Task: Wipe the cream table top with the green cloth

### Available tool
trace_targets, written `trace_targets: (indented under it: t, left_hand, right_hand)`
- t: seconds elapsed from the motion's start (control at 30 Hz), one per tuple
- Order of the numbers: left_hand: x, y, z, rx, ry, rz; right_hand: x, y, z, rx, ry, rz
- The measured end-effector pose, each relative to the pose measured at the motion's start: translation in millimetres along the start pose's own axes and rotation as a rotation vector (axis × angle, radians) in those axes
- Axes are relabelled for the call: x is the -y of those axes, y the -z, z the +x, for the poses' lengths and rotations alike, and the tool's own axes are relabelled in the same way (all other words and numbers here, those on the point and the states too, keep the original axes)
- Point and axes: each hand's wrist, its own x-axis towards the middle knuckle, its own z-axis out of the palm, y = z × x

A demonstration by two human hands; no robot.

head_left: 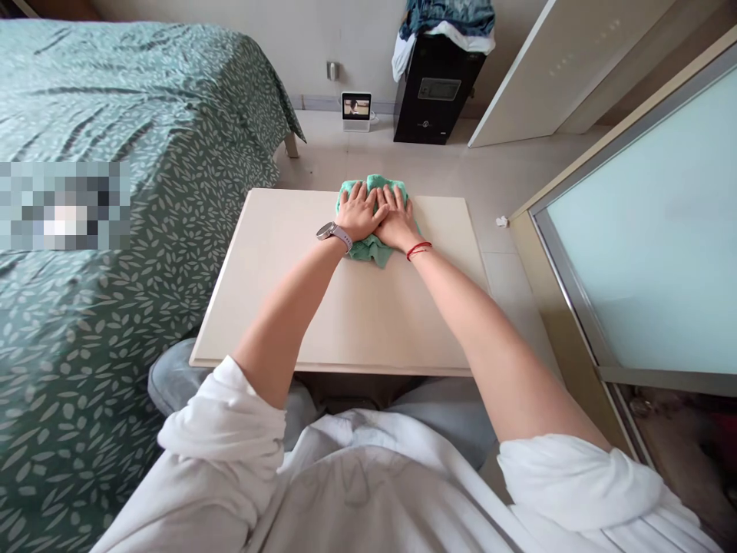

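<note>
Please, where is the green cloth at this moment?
In the head view, the green cloth lies on the table near the middle of its far edge, beneath the left hand and right hand.

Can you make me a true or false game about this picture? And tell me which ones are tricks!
1. The left hand and right hand are both on a green cloth. True.
2. The watch is on the right wrist. False: it is on the left wrist; the right one wears a red bracelet.
3. The cloth is by the table's near edge. False: it is by the far edge.
4. The bed cover has a leaf pattern. True.
5. Nothing lies on the black cabinet. False: blue and white fabric is piled on it.
</note>
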Motion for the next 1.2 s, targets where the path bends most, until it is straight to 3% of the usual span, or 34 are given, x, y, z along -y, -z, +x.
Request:
trace_targets:
  t: [0.17,0.6,0.73,0.8,0.87,1.1,1.2]
  left_hand:
    - [-4.8,-2.1,-44.6,-0.02,-0.033,-0.013]
    - [-42.6,0.6,-261.1,0.05,-0.031,0.053]
    - [-36.2,-1.6,-301.5,0.06,-0.103,0.07]
    - [-27.5,-0.8,-296.6,0.074,-0.116,0.074]
    - [-15.3,1.6,-273.5,0.078,-0.095,0.074]
    - [38.6,18.4,-137.2,0.057,-0.028,0.075]
    - [59.9,23.3,-91.9,0.037,-0.012,0.058]
  right_hand:
    - [13.3,-10.1,-42.2,-0.007,0.024,-0.009]
    - [94.0,-23.6,-249.1,0.006,0.176,-0.062]
    - [105.8,-30.9,-283.1,-0.025,0.267,-0.083]
    - [104.0,-32.2,-273.5,-0.007,0.314,-0.074]
    - [99.9,-31.2,-245.1,0.02,0.335,-0.049]
    - [93.4,-20.2,-92.3,0.101,0.196,0.002]
    - [90.0,-20.7,-39.7,0.085,0.165,0.011]
